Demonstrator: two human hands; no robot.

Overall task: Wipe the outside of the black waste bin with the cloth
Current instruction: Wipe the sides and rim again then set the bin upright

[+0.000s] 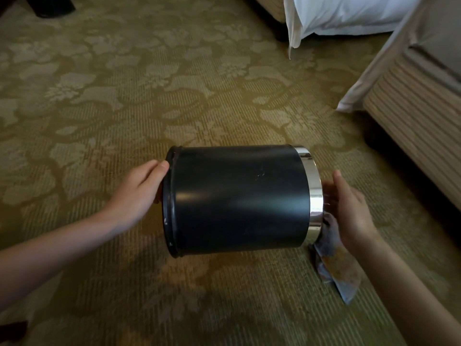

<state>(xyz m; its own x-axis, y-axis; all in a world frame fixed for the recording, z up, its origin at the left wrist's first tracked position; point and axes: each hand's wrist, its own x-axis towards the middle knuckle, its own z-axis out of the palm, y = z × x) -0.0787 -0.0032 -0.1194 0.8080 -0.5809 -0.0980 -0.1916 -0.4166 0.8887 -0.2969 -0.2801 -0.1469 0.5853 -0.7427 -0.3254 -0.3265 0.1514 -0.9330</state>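
The black waste bin (239,198), held sideways between the flat-fingered left hand (139,188) and the straight-fingered right hand (349,208) trapping the cloth (334,260), is best wiped with cloth spread under the palm, bin steadily turned.

Left hand (139,191) fingers (159,169) partly behind the waste bin (239,201); blurred cloth (335,267) partly under the right hand (349,211).

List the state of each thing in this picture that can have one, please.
black waste bin: lying sideways, held between both hands.
left hand: fingers straight, pressing the black-rimmed end.
right hand: fingers straight, at the chrome-rimmed end, cloth under it.
cloth: crumpled, hanging below the right hand.
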